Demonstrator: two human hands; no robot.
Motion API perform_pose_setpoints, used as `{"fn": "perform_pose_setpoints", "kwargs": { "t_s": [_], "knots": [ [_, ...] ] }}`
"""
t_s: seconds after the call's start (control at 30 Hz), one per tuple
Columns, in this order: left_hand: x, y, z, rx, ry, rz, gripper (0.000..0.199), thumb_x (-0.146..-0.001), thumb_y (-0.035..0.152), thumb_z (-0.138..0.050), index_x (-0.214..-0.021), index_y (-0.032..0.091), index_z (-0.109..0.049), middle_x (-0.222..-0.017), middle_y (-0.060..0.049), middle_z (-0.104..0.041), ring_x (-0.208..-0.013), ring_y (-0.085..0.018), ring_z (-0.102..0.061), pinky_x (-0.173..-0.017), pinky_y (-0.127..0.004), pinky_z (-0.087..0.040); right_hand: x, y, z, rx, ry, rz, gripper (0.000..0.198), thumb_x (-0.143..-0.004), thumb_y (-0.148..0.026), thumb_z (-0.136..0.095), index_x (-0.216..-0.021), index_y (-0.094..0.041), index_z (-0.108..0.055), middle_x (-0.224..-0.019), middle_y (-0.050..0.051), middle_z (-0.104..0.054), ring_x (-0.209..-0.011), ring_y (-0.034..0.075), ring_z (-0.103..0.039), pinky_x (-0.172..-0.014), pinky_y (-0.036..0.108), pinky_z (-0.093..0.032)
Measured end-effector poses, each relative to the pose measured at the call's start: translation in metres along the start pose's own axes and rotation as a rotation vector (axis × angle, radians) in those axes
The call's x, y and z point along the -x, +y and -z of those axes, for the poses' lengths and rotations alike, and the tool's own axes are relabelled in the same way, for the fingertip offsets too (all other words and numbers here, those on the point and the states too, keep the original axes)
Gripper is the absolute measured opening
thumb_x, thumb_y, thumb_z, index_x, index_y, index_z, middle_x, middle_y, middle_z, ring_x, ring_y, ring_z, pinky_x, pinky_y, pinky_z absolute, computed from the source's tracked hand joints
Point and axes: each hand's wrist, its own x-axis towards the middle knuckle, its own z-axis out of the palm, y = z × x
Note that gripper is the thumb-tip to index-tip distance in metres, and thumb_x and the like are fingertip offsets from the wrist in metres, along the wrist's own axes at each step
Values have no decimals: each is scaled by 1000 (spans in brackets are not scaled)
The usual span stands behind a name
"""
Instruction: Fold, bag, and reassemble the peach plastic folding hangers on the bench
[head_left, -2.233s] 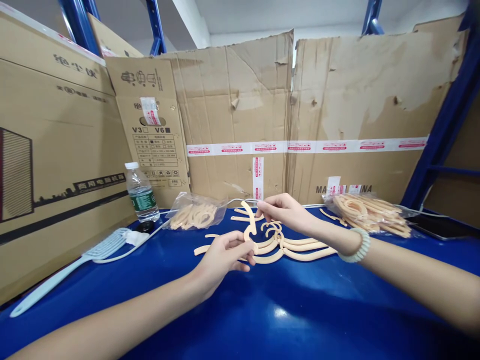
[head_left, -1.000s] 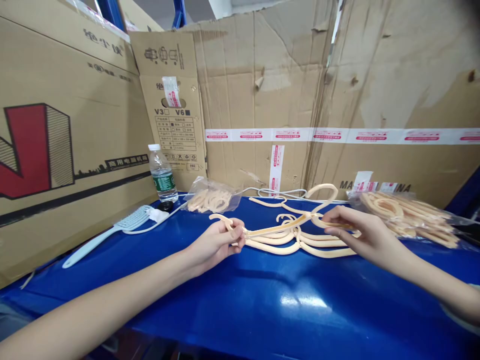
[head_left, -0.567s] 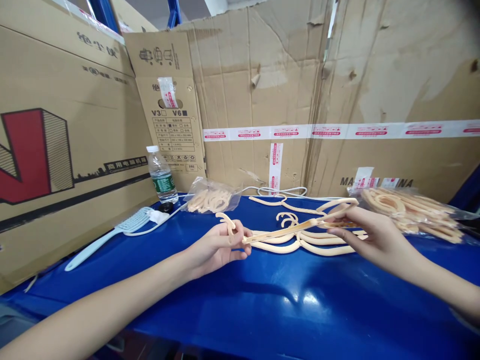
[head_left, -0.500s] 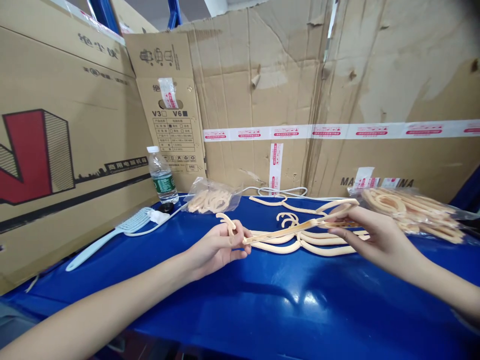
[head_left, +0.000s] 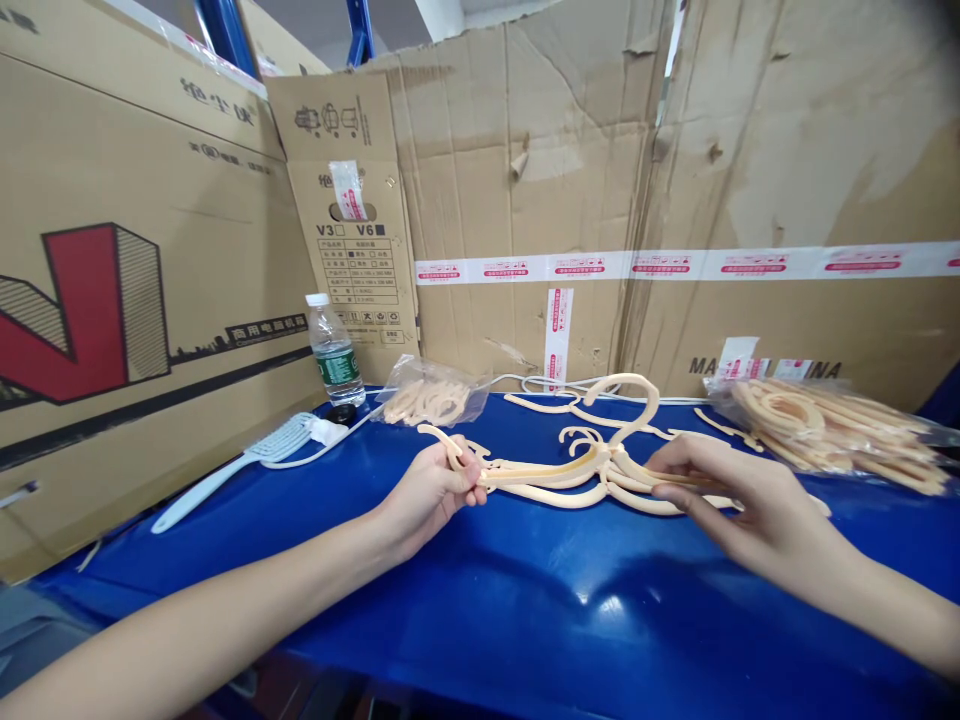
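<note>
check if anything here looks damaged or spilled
The cardboard panel behind the blue table looks damaged: its surface is peeled in patches, and a small torn scrap curls outward. No spill shows.

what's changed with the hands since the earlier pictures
The right hand moved rightward, away from the left hand, and has taken hold of a peach plastic hanger now spanning both hands. Its curved hook, tipped rightward half a second ago, now stands up. The clear plastic bottle with a green label and light blue plastic brush stayed put.
</note>
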Motion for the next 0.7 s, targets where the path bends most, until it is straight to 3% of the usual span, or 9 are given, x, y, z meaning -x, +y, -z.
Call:
{"fn": "perform_pose_setpoints", "kwargs": {
  "t_s": [0.17, 0.33, 0.43, 0.5, 0.57, 0.63, 0.7],
  "knots": [
    [-2, -2, -2, -2, 55, -47, 26, -67, 11, -79, -67, 13, -53, -63, 1, -59, -55, -9, -59, -56, -17, -49, 2, -2, -2, -17, 0, -90, 17, -96, -39, -51, -94, -25, -61, -80, 5, -67, -66, 20, -64, -54, 28, -51],
    [-3, -3, -4, -8, 69, -44, 24, -70, 14, -81, -73, 14, -58, -77, -1, -66, -76, -12, -69, -78, -20, -55, -4, 3, -1, -60, 54, -208, 28, -91, -50, -57, -88, -23, -64, -70, 3, -65, -54, 18, -59, -42, 26, -43],
    [1, -1, -7, -39, 47, 13, 20, -74, 20, -80, -79, 13, -62, -86, -5, -69, -82, -15, -71, -76, -19, -55, -10, 5, 3, -127, 51, -253, 35, -88, -55, -60, -85, -21, -64, -68, 4, -64, -50, 16, -55, -40, 26, -43],
    [8, -2, -10, -138, -51, 93, 18, -77, 24, -77, -81, 13, -63, -90, -9, -71, -77, -18, -72, -68, -22, -56, -13, 6, 8, -189, 29, -283, 37, -87, -57, -60, -86, -20, -63, -64, 3, -61, -46, 15, -53, -40, 26, -43],
    [17, -4, -14, -364, -224, 82, 13, -80, 24, -72, -81, 14, -64, -86, -10, -72, -69, -20, -72, -63, -27, -55, -14, 8, 12, -231, -32, -306, 37, -86, -56, -60, -88, -19, -61, -62, 2, -59, -45, 14, -51, -39, 25, -43],
    [27, -9, -16, -670, -435, -141, 6, -85, 20, -63, -82, 16, -67, -80, -10, -72, -69, -22, -70, -66, -31, -55, -14, 11, 15, -234, -120, -334, 32, -86, -51, -60, -89, -19, -59, -60, 1, -58, -45, 14, -52, -39, 25, -43],
    [34, -14, -17, -887, -617, -474, 20, -88, 13, -51, -88, 18, -70, -84, -12, -73, -78, -24, -69, -72, -33, -53, -12, 14, 15, -225, -213, -363, 26, -86, -45, -59, -88, -20, -57, -60, 0, -59, -47, 15, -55, -40, 24, -44]
  ]
}}
